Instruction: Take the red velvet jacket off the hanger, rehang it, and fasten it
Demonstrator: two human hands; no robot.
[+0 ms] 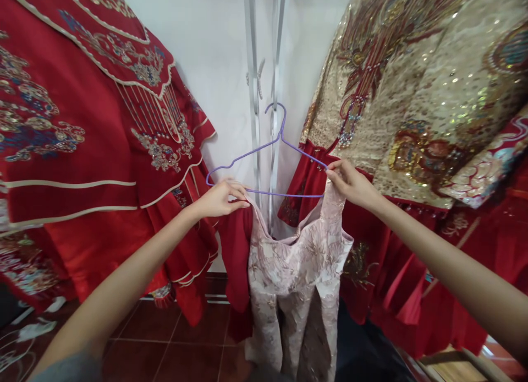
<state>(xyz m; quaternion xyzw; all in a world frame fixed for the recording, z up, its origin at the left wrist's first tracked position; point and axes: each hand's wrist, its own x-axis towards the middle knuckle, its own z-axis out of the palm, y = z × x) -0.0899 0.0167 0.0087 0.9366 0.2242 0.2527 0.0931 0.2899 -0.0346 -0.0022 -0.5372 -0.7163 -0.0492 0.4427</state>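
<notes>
A pale pink embroidered dress (295, 272) hangs down in front of me from a purple wire hanger (268, 167). My left hand (223, 198) is closed in a pinch on the dress's left shoulder strap at the hanger's bottom bar. My right hand (348, 181) is closed on the right strap, at the hanger's right arm. The hanger's hook points up in front of a metal stand pole (253, 96). A red cloth (235, 261) hangs beside the dress on its left.
Red embroidered garments (82, 151) hang close on the left. A gold sequined robe (433, 85) over red skirts hangs close on the right. A white wall is behind. Dark red floor tiles (173, 343) lie below, and a wooden piece shows at the bottom right.
</notes>
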